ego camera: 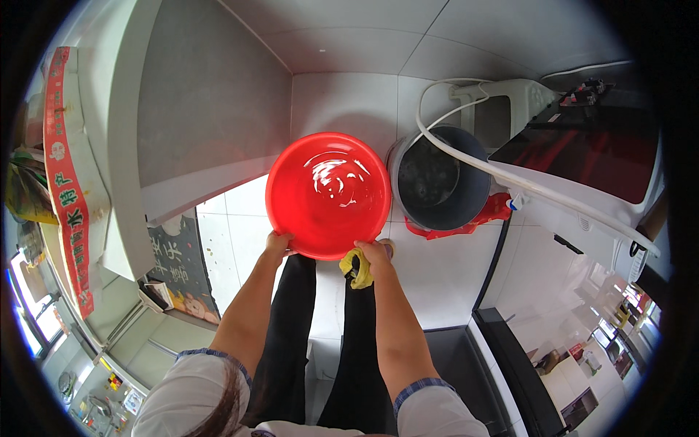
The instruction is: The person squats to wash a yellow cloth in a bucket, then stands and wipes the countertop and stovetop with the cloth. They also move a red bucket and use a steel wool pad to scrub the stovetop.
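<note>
A round red plastic basin is held out in front of me, with shiny ripples of light on what looks like water inside. On its near left rim is my left hand, gripping the edge. My right hand grips the near right rim and also holds a crumpled yellow cloth with a dark patch. Just right of the basin stands a dark grey bucket containing liquid with some foam. A white hose runs across the bucket, and one thin length dips into it.
A red plastic bag lies by the bucket's base. Further right is a white appliance with a dark glossy top; behind the bucket stands a pale plastic stool. A grey cabinet side rises on the left, with a dark printed mat below.
</note>
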### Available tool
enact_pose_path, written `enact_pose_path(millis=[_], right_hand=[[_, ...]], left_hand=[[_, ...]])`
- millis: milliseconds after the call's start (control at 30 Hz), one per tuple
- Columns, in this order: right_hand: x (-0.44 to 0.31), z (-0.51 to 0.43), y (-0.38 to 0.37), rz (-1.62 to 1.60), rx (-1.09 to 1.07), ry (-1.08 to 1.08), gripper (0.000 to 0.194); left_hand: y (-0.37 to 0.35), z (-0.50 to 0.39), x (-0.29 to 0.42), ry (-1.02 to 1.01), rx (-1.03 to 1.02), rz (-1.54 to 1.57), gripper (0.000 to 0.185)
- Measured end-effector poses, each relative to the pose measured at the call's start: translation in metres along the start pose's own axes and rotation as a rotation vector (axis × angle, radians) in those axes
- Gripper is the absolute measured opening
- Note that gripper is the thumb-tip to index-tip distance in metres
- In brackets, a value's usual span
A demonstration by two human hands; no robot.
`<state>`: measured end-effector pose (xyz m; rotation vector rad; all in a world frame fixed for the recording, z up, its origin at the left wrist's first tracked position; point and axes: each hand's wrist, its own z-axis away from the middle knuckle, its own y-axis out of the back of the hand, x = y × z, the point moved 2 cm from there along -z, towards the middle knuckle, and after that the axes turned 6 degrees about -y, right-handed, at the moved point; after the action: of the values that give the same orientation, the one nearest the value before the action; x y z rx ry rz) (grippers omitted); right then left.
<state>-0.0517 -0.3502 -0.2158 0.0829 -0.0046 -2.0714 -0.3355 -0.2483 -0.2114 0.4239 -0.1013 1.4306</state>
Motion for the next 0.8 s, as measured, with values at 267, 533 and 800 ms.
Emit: enact_pose_path(millis=[267,533,800], right_hand=[[0.008,-0.016,0.011,0.127,0.072,0.035,0.036],[0.026,-0.036,0.026,0.244,0.145,0.107,0.04],[0.027,-0.038,0.035,0.304,0.129,0.274,0.042]], left_hand=[[0.025,-0.045,0.01,-0.075,0.133,-0.301,0.058],[0.029,-0.067,0.07,-0.354,0.064,-0.495,0.061],[0.003,-0.075,0.101,-0.488,0.259,-0.701,0.06]])
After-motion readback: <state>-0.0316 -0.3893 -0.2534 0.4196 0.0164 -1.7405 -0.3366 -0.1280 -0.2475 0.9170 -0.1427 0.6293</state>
